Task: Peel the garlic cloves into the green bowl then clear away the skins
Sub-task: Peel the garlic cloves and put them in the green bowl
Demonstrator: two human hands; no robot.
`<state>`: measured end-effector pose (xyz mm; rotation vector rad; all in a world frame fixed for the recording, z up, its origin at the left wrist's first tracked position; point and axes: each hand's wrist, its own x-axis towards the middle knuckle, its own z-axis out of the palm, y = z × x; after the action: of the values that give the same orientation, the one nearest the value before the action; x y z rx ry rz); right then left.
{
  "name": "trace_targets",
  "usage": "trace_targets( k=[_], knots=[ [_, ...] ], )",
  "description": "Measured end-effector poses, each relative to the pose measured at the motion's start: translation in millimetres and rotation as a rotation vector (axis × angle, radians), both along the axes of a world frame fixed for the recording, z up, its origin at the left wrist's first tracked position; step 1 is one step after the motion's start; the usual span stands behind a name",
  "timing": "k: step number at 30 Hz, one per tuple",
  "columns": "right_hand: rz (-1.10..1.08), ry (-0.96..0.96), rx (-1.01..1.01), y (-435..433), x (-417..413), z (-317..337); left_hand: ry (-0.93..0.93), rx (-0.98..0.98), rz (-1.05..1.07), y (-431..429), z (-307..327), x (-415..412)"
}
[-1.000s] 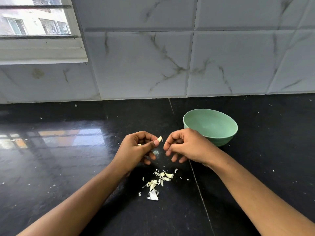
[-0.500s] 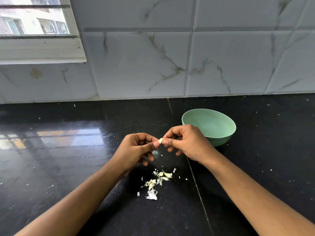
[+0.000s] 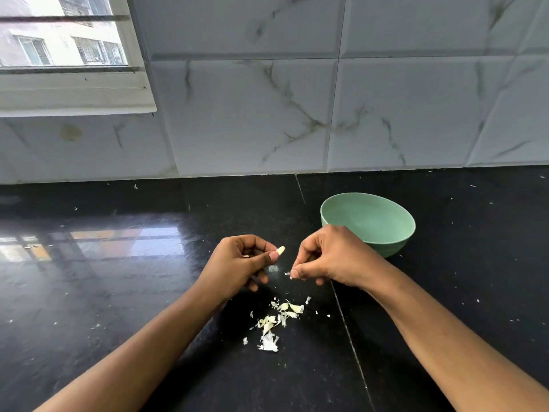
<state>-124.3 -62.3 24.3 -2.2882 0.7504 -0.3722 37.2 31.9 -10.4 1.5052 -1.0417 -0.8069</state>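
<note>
Your left hand [image 3: 237, 269] and right hand [image 3: 335, 260] side by side above counter [image 3: 118, 292], small gap between. Left fingertips hold clove [image 3: 281, 250], tip toward 2 o'clock. Right fingertips hold skin scrap [image 3: 287, 273], near clove at its 5 o'clock, not touching. At 6 o'clock from gap, nearer you: skin pile [image 3: 274, 319] on counter. At 1 o'clock: bowl [image 3: 395, 248] on counter, just behind right hand. Behind counter: wall [image 3: 252, 114]. At 10 o'clock: window [image 3: 65, 55].

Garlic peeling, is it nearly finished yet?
Done: some peeling, since a pile of pale papery skins lies on the black stone counter. In hand: the left hand pinches a small whitish garlic clove; the right hand pinches a skin scrap. Left: the round green bowl shows no cloves, and skins need clearing.
</note>
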Motion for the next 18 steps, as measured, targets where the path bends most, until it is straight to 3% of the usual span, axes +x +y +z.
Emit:
trace_targets(
  k=[6, 11, 15, 18],
  knots=[
    [-0.083, -0.090, -0.133, -2, 4, -9, -0.056, -0.004, 0.009, 0, 0, -1],
    [-0.084, -0.213, -0.001, 2, 9, -15, -0.106, 0.008, -0.003, 0, -1, -1],
    [-0.103, -0.241, -0.003, 3, 13, -19, -0.131, 0.009, -0.003, 0, -2, -1],
    [-0.107, -0.236, 0.122, 1, 12, -17, -0.127, -0.004, -0.012, 0, -1, -1]
  ],
)
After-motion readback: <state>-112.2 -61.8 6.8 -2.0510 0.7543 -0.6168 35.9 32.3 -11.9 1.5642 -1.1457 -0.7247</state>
